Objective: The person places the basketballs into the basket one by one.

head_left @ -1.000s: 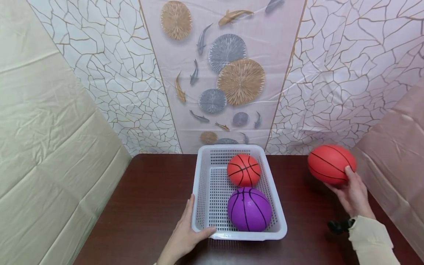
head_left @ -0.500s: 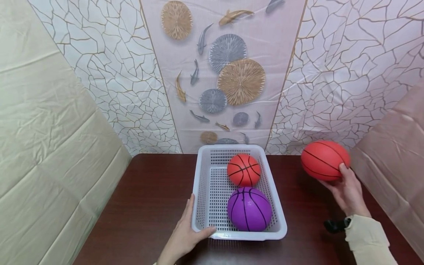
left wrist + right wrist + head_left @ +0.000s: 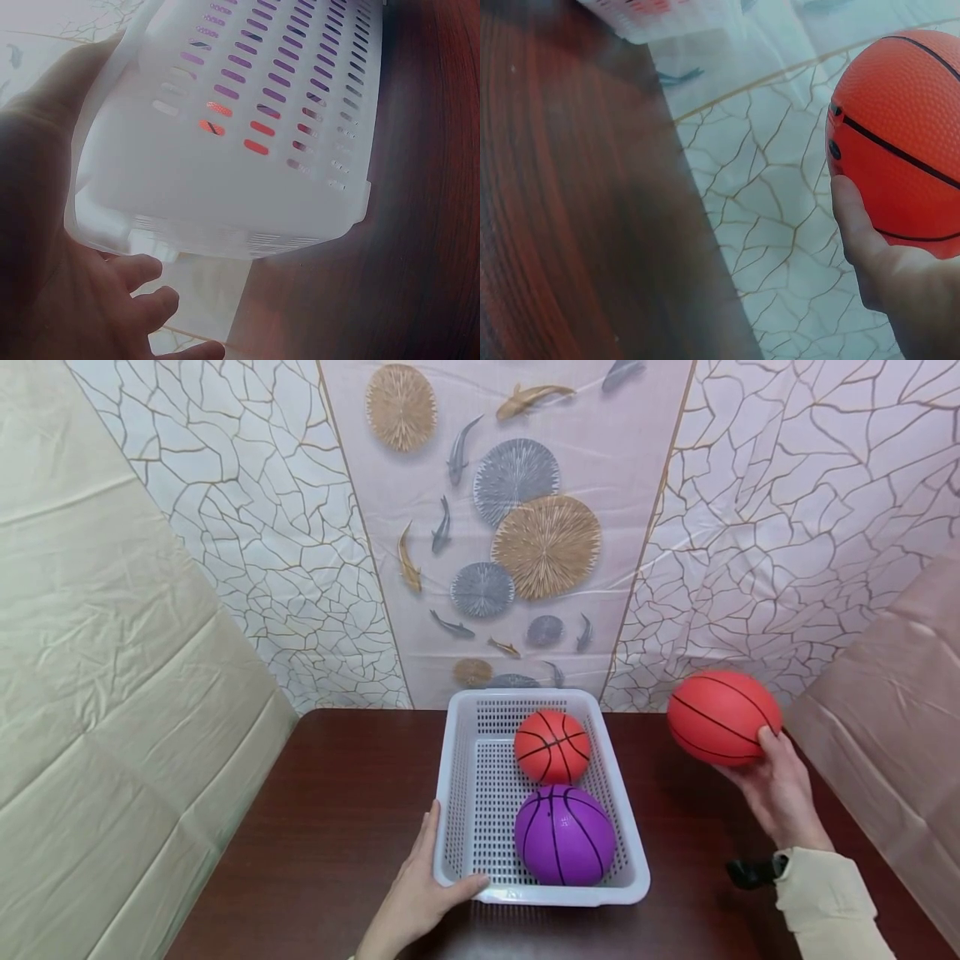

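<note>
In the head view my right hand (image 3: 776, 785) holds a red toy basketball (image 3: 723, 717) up at the right, thumb on its near side and the other fingers beneath. The right wrist view shows the thumb pressed against this basketball (image 3: 907, 142). A white perforated plastic basket (image 3: 637, 868) stands in the middle of the table. Inside, along its right side, sit an orange-red basketball (image 3: 552, 746) and, nearer, a larger purple basketball (image 3: 565, 835). My left hand (image 3: 420, 881) rests at the basket's near left corner, thumb along the front rim and straight fingers against the left wall.
The dark wood table (image 3: 337, 810) reaches back to a patterned cloth wall (image 3: 525, 635). Pale cloth panels close in on the left (image 3: 112, 693) and right (image 3: 892, 693). A black wrist strap (image 3: 753, 871) sticks out by the right sleeve.
My right hand has carried the red basketball left and slightly up, closer to the basket. The left hand, the basket and the two basketballs in it stay put.
</note>
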Motion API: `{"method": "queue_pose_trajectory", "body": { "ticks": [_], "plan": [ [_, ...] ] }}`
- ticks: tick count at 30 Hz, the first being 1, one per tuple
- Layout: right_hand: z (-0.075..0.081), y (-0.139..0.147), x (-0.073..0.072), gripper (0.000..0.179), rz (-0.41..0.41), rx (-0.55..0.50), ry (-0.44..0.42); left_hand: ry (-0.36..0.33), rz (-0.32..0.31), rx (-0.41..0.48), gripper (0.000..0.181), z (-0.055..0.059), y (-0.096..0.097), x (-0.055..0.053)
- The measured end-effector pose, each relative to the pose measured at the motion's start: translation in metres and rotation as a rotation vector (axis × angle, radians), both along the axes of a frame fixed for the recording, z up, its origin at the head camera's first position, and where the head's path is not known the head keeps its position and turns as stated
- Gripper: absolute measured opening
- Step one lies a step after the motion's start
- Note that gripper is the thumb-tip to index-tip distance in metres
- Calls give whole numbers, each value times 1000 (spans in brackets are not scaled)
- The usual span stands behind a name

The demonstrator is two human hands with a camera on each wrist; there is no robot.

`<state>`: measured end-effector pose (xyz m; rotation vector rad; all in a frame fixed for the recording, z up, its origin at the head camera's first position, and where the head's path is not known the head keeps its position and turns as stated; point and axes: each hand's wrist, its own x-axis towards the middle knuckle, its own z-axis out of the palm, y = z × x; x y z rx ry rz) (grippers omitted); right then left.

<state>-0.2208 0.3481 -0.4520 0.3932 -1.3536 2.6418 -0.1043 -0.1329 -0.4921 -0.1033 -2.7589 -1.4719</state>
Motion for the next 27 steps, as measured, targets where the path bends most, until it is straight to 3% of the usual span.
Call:
{"method": "queue_pose_trajectory", "body": {
  "ticks": [27],
  "plan": [
    [35, -36, 9, 51, -22, 117, 103, 14, -15, 31, 115, -1, -1, 0]
  ]
}}
